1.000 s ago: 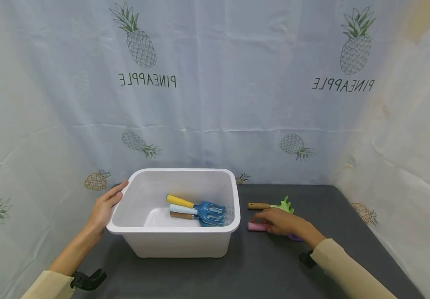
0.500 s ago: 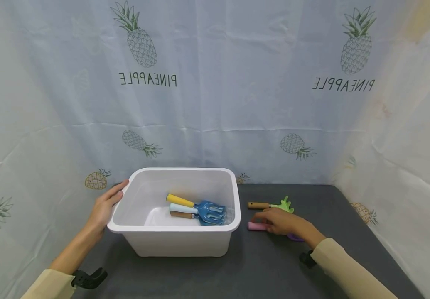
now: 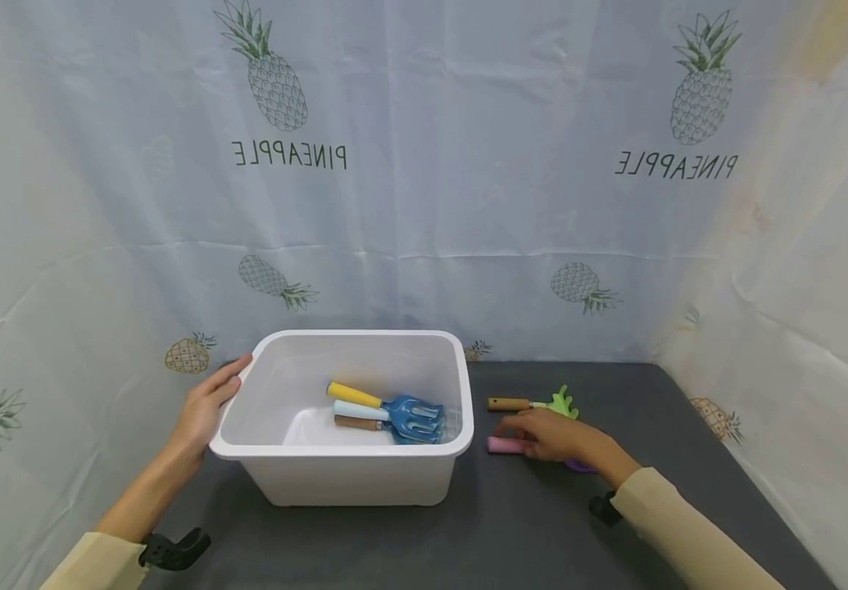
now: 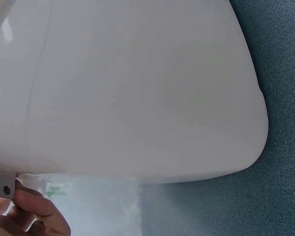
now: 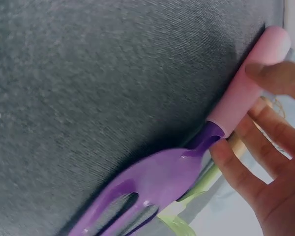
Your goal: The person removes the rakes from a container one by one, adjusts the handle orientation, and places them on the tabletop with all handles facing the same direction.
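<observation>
My right hand (image 3: pixel 552 436) pinches the pink handle (image 5: pixel 248 81) of a purple garden hand fork (image 5: pixel 160 172), thumb on one side and fingers on the other. The fork lies along the dark table, its tines running out of the right wrist view. On the left, my left hand (image 3: pixel 201 416) grips the rim of a white plastic tub (image 3: pixel 350 479); the left wrist view shows its curled fingers (image 4: pixel 42 209) at the rim. Inside the tub lie blue hand forks (image 3: pixel 414 418) with yellow, pale blue and brown handles.
Just behind the purple fork lies a green hand fork (image 3: pixel 562 401) with a wooden handle (image 3: pixel 509 404). The dark table (image 3: pixel 519 533) ends at a slanting right edge. Pineapple-print curtains (image 3: pixel 424 180) hang behind and at both sides.
</observation>
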`<state>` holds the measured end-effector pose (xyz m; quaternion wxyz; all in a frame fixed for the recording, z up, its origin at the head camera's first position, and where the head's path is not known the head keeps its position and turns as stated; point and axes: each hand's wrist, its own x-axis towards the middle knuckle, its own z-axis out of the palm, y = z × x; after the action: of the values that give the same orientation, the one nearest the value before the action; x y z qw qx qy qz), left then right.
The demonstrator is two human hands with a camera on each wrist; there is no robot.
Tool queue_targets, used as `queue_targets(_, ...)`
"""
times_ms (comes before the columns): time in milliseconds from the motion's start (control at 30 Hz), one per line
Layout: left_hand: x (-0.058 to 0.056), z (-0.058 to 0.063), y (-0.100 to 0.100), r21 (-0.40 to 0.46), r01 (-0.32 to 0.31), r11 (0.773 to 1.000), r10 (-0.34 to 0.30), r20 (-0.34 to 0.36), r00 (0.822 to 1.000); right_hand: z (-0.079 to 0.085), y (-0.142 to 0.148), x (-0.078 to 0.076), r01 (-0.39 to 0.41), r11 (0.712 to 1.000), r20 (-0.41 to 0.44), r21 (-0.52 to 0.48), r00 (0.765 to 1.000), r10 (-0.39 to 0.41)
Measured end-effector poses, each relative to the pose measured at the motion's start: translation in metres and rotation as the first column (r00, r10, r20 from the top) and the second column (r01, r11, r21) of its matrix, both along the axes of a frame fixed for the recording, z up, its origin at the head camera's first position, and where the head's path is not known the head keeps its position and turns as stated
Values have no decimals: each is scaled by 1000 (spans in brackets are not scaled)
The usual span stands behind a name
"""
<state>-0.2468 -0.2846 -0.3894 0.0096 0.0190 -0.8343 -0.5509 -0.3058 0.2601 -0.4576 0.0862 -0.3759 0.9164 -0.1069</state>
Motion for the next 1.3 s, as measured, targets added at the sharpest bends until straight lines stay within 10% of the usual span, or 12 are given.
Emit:
queue_targets(300,2,2,1,20,7,1000,-6,-15,1000,29,2,-6,43,996,120,-82,992,-33)
queue_targets(767,2,2,1,23,10,1000,-10,-19,1000,122,-11,-7,69,981,95,-180,994,-52)
queue_targets(1300,1,2,-1,8,11,1000,-11,-26,1000,189,-99,-17,-56,981,-24,-185,998,52)
